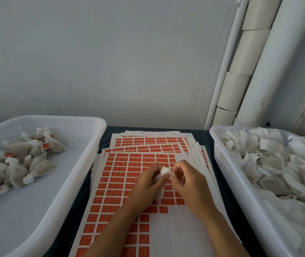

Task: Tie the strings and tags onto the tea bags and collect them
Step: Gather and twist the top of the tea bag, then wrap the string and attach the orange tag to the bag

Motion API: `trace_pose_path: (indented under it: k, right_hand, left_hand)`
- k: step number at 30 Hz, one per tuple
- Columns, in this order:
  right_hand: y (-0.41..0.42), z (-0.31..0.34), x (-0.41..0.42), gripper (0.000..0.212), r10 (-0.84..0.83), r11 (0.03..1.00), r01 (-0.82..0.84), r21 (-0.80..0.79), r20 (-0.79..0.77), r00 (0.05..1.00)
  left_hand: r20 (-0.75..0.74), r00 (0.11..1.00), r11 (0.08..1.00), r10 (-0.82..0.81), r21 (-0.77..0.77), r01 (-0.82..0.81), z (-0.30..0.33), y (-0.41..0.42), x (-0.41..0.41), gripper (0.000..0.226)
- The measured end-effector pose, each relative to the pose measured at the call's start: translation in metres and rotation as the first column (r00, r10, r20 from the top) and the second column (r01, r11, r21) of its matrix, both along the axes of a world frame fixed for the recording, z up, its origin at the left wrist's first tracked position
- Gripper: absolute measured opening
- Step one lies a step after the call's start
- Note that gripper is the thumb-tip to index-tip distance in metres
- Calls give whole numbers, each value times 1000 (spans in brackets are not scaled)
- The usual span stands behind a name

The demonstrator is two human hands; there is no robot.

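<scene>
White mesh tea bag [163,173] is held above the top sticker sheet [122,175], its gathered neck upward. The left hand [148,182] grips the bag body with curled fingers; the right hand [187,178], just beside the bag's neck, pinches a thin white string [174,174] between thumb and forefinger. The two hands are close together, both clamped on the work. Beneath the bag, the sheet of orange tags tops an uneven stack of like sheets on the dark bench [77,206]. Left of the stack, a white plastic tray [85,156] holds a pile of tied bags [18,160] with orange tags. Right of the stack, a second white tray [227,164] is heaped with loose untied bags [277,164] and strings.
</scene>
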State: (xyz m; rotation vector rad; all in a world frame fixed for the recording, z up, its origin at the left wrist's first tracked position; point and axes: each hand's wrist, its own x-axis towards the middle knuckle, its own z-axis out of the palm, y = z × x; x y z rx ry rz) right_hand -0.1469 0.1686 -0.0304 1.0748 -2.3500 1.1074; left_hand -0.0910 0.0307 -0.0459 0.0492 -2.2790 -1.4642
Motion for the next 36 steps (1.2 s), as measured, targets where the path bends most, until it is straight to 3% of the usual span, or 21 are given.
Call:
trace_pose_path:
  k: [3, 6, 10, 14, 19, 23, 33, 36]
  right_hand:
    - [-1, 0, 1, 16, -42, 997, 49, 59, -125, 991]
    - [-2, 0, 0, 15, -76, 995, 83, 50, -115, 990]
    - [-3, 1, -1, 17, -122, 993, 122, -6, -24, 992]
    - [-3, -2, -3, 17, -157, 975, 183, -125, 194, 968]
    - [-3, -4, -4, 22, -153, 954, 210, -214, 254, 955]
    - [-3, -9, -6, 13, -118, 977, 161, -140, 275, 954]
    - [-2, -7, -11, 23, -128, 978, 169, -119, 293, 947]
    - [4, -6, -13, 16, -58, 998, 61, 3, 363, 930]
  left_hand:
    - [-38, 999, 999, 31, -11, -32, -1, 0, -1, 10]
    - [-55, 996, 998, 64, -4, -65, -3, 0, -3, 13]
    - [-56, 992, 994, 112, 21, -111, -3, -2, -5, 17]
    - [-31, 995, 996, 94, -4, -94, -4, -2, -6, 21]
    - [-17, 997, 997, 74, -11, -74, -4, -2, -6, 25]
    - [14, 998, 997, 69, -29, -68, -5, -4, -5, 25]
    - [1, 999, 999, 36, -32, -36, -3, 0, -7, 28]
    - [24, 999, 999, 34, -1, -34, -4, -2, -7, 28]
